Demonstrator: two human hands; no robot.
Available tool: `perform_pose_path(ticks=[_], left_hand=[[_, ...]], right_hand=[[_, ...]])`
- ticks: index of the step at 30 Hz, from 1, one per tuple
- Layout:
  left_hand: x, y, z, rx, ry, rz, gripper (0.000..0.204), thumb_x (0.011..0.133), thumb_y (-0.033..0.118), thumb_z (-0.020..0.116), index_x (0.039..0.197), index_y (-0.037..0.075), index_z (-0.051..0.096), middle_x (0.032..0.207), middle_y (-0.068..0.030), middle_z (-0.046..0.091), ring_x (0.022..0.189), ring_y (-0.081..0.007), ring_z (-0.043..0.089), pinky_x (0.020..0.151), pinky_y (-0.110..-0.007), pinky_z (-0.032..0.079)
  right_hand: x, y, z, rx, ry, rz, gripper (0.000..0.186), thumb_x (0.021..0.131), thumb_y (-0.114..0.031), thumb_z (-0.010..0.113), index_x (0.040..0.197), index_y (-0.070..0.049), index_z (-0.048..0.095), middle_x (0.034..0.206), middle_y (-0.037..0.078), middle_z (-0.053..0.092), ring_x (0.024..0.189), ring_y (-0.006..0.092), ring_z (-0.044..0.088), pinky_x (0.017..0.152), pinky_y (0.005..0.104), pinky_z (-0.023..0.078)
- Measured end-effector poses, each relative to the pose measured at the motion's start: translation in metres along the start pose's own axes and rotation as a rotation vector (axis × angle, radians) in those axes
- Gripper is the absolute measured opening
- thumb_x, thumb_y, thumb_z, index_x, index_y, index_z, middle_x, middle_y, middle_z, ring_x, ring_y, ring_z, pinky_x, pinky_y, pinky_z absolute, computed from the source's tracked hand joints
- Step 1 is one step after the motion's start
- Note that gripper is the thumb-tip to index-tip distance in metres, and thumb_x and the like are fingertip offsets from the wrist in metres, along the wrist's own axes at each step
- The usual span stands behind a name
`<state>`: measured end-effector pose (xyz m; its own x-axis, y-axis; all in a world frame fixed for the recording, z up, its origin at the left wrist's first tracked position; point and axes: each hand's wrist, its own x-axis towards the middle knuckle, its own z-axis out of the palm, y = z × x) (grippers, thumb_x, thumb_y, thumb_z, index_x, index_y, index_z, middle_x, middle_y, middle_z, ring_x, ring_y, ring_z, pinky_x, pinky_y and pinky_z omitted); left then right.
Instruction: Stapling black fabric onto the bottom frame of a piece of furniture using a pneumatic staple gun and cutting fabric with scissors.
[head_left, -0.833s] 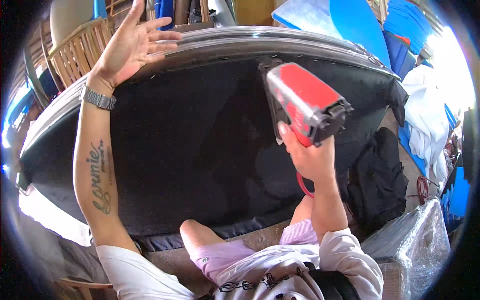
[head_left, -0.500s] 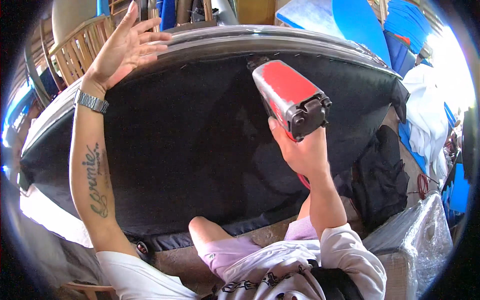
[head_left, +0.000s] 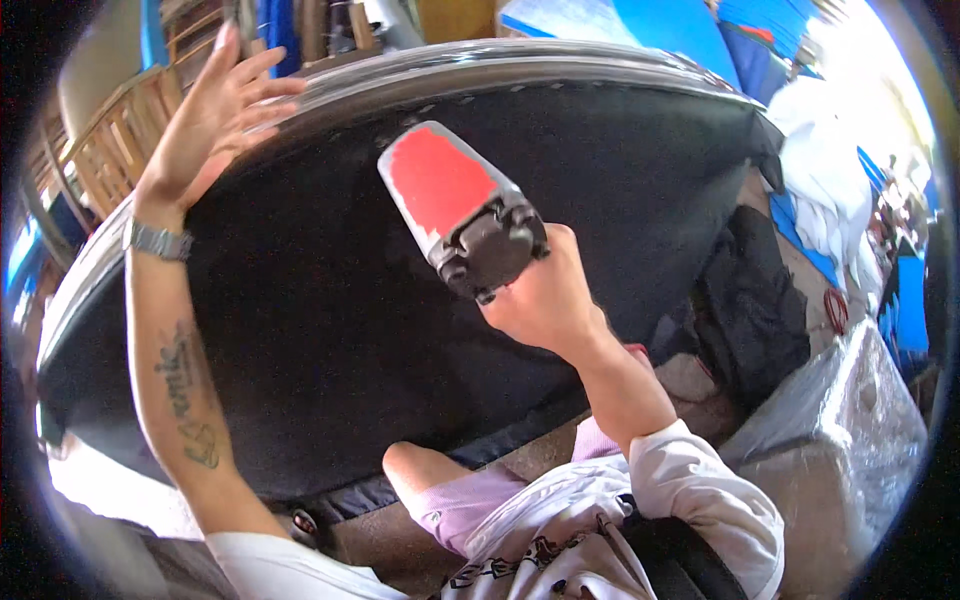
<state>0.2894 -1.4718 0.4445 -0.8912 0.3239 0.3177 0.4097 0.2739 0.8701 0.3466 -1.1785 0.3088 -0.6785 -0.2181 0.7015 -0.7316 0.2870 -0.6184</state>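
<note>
My right hand (head_left: 535, 295) is wrapped round a red and silver power tool (head_left: 440, 180) with a black rear cap, likely a staple gun, angled toward the top edge of a large sheet of black fabric (head_left: 330, 320). The fabric covers a long curved frame with a glossy rim (head_left: 480, 58). Short marks like staples dot the fabric beneath that rim. The tool's nose is hidden by its body. My left hand (head_left: 215, 120) is open with fingers spread near the rim at upper left; whether the fingertips touch it, I cannot tell.
Wooden slatted pieces (head_left: 105, 150) stand behind at left, blue boards (head_left: 650, 35) behind at right. On the right lie white cloth (head_left: 815, 170), bunched black fabric (head_left: 750, 310), a coiled red hose (head_left: 836, 312) and a plastic-wrapped box (head_left: 840, 440).
My right hand and the tool have moved leftward along the fabric's top edge. The view has shifted slightly, and my left hand appears a little farther left, still open.
</note>
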Motion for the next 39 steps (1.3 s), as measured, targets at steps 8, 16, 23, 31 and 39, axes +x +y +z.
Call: perform_pose_path(ticks=[8, 16, 23, 31, 39], left_hand=[[0.024, 0.015, 0.054, 0.280, 0.039, 0.100, 0.063, 0.090, 0.051, 0.030, 0.135, 0.008, 0.032, 0.130, -0.0106, 0.042, 0.119, -0.0233, 0.042, 0.103, -0.039, 0.027], [0.061, 0.086, 0.192, 1.154, -0.070, 0.335, 0.030, 0.081, 0.019, 0.058, 0.101, -0.004, 0.057, 0.097, -0.0167, 0.059, 0.086, -0.0253, 0.056, 0.076, -0.034, 0.045], [0.356, 0.012, 0.289, 1.077, -0.408, 0.443, 0.032, 0.082, 0.021, 0.056, 0.102, -0.005, 0.057, 0.098, -0.0176, 0.059, 0.087, -0.0259, 0.055, 0.077, -0.034, 0.044], [0.639, -0.097, 0.273, 0.849, -0.451, 0.295, 0.042, 0.087, 0.030, 0.046, 0.115, -0.002, 0.046, 0.112, -0.0177, 0.051, 0.103, -0.0270, 0.047, 0.090, -0.036, 0.037], [0.536, 0.107, 0.075, 1.147, 0.172, -0.171, 0.052, 0.093, 0.038, 0.036, 0.129, 0.000, 0.036, 0.126, -0.0178, 0.043, 0.119, -0.0281, 0.040, 0.102, -0.037, 0.030]], right_hand=[[-0.063, 0.090, -0.196, -0.346, 0.383, 0.429, 0.043, 0.072, -0.016, 0.069, 0.109, -0.002, 0.053, 0.086, 0.014, 0.064, 0.082, 0.0177, 0.062, 0.075, 0.0305, 0.047], [-0.162, 0.290, -0.431, -0.560, 0.609, 0.791, 0.079, 0.076, -0.002, 0.053, 0.141, -0.014, 0.010, 0.100, 0.008, 0.053, 0.072, 0.0146, 0.052, 0.065, 0.0264, 0.043], [-0.055, 0.349, -0.591, -0.012, 1.154, 0.704, 0.085, 0.083, -0.013, 0.057, 0.141, -0.019, -0.006, 0.083, 0.013, 0.056, 0.060, 0.0172, 0.055, 0.054, 0.0321, 0.049], [0.057, 0.283, -0.842, -0.997, 1.355, 1.121, 0.078, 0.080, -0.011, 0.055, 0.142, -0.021, 0.007, 0.092, 0.011, 0.055, 0.068, 0.0163, 0.057, 0.059, 0.0295, 0.049], [-0.108, 0.217, -0.946, -1.623, 1.031, 1.840, 0.075, 0.063, -0.019, 0.064, 0.124, 0.008, 0.030, 0.126, 0.023, 0.036, 0.116, 0.0354, 0.037, 0.100, 0.0383, 0.029]])
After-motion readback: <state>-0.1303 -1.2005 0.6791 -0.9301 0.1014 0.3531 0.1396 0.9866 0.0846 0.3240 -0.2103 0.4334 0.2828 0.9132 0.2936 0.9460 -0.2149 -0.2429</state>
